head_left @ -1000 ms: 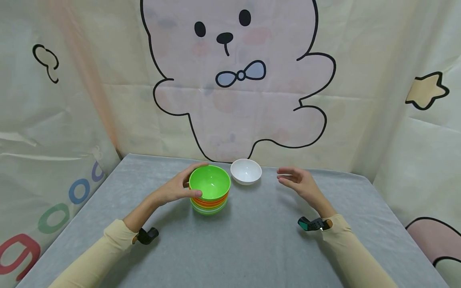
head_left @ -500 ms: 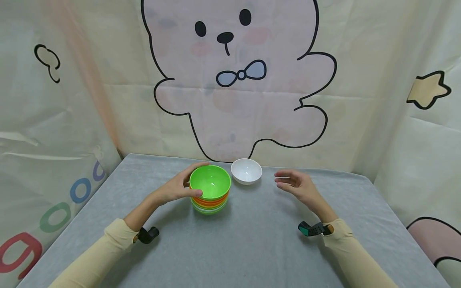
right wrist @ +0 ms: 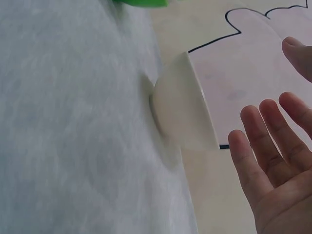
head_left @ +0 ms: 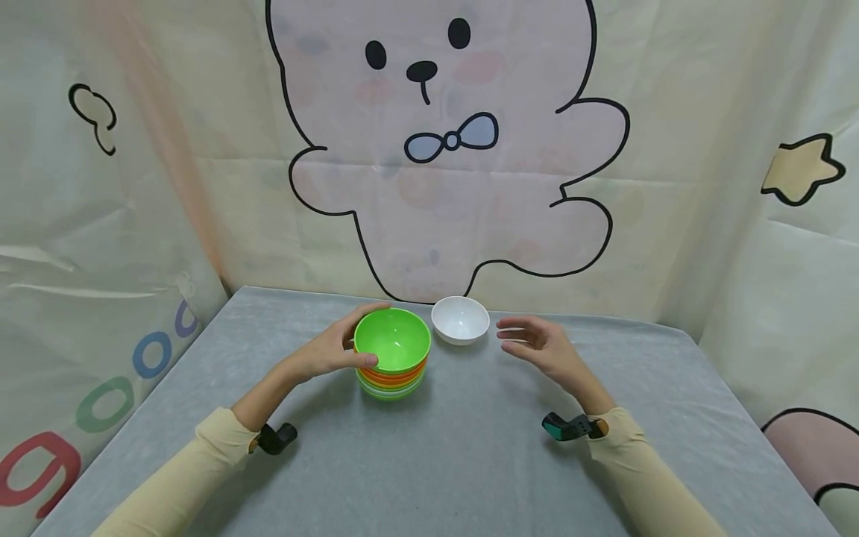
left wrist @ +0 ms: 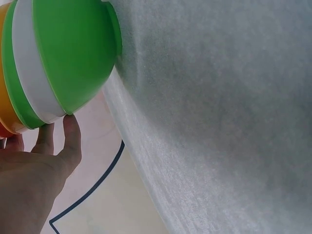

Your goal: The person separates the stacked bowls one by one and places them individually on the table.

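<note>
The left hand [head_left: 332, 347] grips stacked bowls [head_left: 394, 353] while the relaxed, empty right hand [head_left: 545, 347] hovers near one unstacked white bowl [head_left: 460, 321].

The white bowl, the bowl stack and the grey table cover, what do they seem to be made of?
White bowl: glossy, with bright highlights inside; plastic or ceramic, the look leaves it open.
Bowl stack: probably smooth plastic, going by its saturated colours and shiny spots.
Grey table cover: likely matte fabric, perhaps felt-like, given its mottled, fibrous surface.
</note>
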